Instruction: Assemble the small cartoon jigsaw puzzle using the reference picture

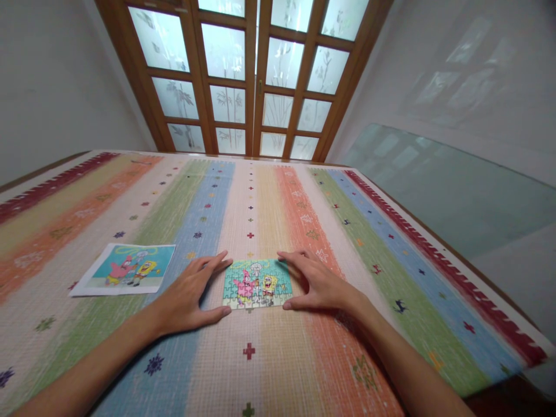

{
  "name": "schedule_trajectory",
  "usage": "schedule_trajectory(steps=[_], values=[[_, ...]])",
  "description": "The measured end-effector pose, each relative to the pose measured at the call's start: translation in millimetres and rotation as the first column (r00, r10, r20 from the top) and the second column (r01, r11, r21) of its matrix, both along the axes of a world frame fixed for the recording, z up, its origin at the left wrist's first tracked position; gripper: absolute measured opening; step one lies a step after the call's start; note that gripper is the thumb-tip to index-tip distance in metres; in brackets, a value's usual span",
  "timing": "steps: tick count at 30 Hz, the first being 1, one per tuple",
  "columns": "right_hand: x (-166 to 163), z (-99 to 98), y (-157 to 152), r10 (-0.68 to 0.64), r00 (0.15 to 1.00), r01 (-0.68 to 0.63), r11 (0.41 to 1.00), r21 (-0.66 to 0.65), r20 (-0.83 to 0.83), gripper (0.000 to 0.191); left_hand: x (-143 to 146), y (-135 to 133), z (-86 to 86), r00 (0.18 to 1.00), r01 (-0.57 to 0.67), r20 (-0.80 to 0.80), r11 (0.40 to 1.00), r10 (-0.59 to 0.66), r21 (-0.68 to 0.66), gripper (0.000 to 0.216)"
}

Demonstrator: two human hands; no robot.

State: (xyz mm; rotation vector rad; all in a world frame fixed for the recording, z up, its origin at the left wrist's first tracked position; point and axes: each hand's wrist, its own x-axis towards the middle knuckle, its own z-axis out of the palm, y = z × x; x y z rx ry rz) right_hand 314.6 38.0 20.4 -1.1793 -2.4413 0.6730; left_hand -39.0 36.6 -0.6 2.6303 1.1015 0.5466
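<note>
A jigsaw puzzle (257, 284) with its pieces joined into a small rectangle lies flat on the striped tablecloth. Its picture shows a pink starfish, a yellow sponge and a pale-green cartoon figure on teal. My left hand (193, 292) grips the left side, thumb at the lower corner and fingertips at the upper one. On the opposite side my right hand (315, 284) does the same, its fingers at the top right corner and thumb at the bottom right. To the left of my left hand lies a printed picture sheet (93, 277) with the same cartoon scene.
The table (249, 376) wears a cloth with coloured stripes and small printed figures. Beyond its far edge stand wooden doors (253, 81) with frosted panes. White walls rise on both sides, and a pale glass-like panel (434, 179) stands at the right.
</note>
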Motion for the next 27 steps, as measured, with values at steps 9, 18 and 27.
schedule_trajectory(steps=[9, 18, 27], values=[[3, -0.3, 0, -0.012, 1.0, 0.012, 1.0, -0.008, -0.021, 0.109, 6, -2, 1.4, 1.0, -0.007, -0.003, 1.0, 0.007, -0.008, 0.096], [9, -1.6, -1, -0.04, 0.999, 0.04, 0.999, 0.035, 0.004, 0.099, 2, 0, -0.1, 1.0, -0.014, 0.0, 1.0, 0.014, 0.003, 0.094], [11, -0.2, -1, -0.027, 1.0, 0.027, 0.999, 0.016, 0.008, 0.093, -5, 3, -1.5, 1.0, -0.019, -0.013, 1.0, 0.02, 0.018, 0.089]])
